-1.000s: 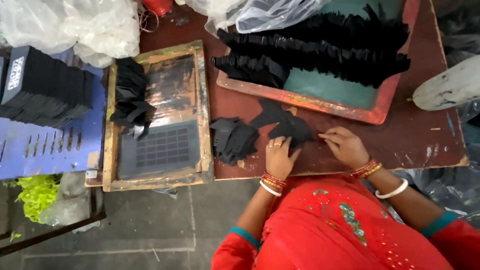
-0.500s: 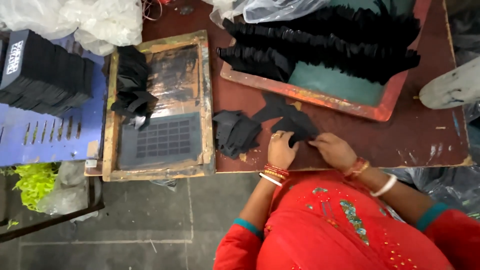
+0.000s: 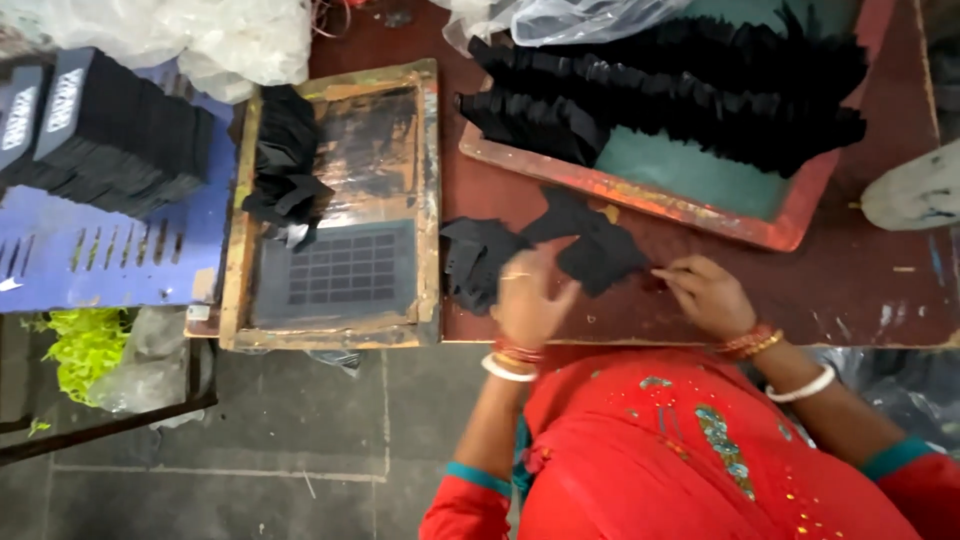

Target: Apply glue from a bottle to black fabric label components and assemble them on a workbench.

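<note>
A worn dark-red table [image 3: 880, 290] stands on a grey concrete floor [image 3: 250, 440], apparently in soft daylight.

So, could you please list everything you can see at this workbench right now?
table: one, dark red-brown, across the top right.
tray: one, orange rim, green base, on the table.
black cut pieces in rows: many, in the tray.
loose black pieces: a few, on the table by the hands.
printing screen: one, wooden frame, left of the table.
black scraps: a small heap, on the screen.
crate: one, blue, far left.
stacked black cards: many, on the crate.
plastic bags: clear and white, top edge.
green leafy clump: one, lower left.
left hand: blurred, on the loose pieces.
right hand: pinching a piece edge.
</note>
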